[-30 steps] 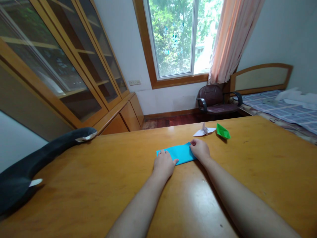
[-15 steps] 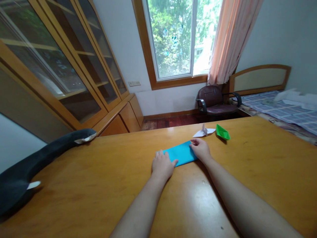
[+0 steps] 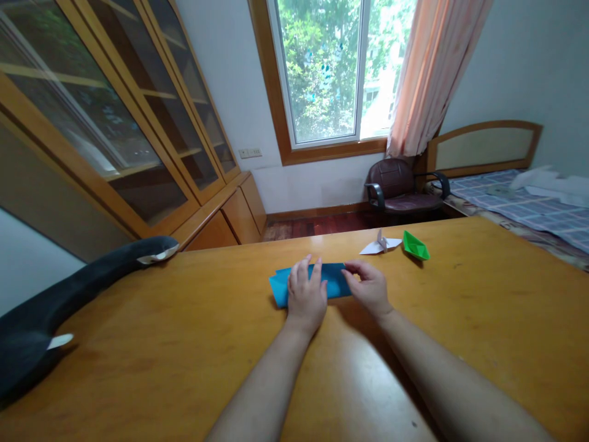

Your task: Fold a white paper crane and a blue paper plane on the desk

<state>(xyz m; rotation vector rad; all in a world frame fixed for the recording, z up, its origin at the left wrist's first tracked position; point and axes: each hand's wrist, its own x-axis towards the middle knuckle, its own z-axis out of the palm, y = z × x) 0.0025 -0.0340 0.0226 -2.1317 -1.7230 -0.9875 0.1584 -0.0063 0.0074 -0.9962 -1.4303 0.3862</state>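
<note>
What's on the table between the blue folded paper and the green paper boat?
In the head view, a white paper crane sits between the blue folded paper and the green paper boat, close beside the boat; otherwise bare table.

Folded paper (image 3: 280,288) lies on the table (image 3: 184,344) — two origami figures (image 3: 396,244) behind-right.

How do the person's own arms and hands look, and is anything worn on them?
Both forearms are bare, with no sleeves in view. The left hand and the right hand wear no gloves; no rings, watch or bracelet show. The fingernails are short and look unpainted.
</note>
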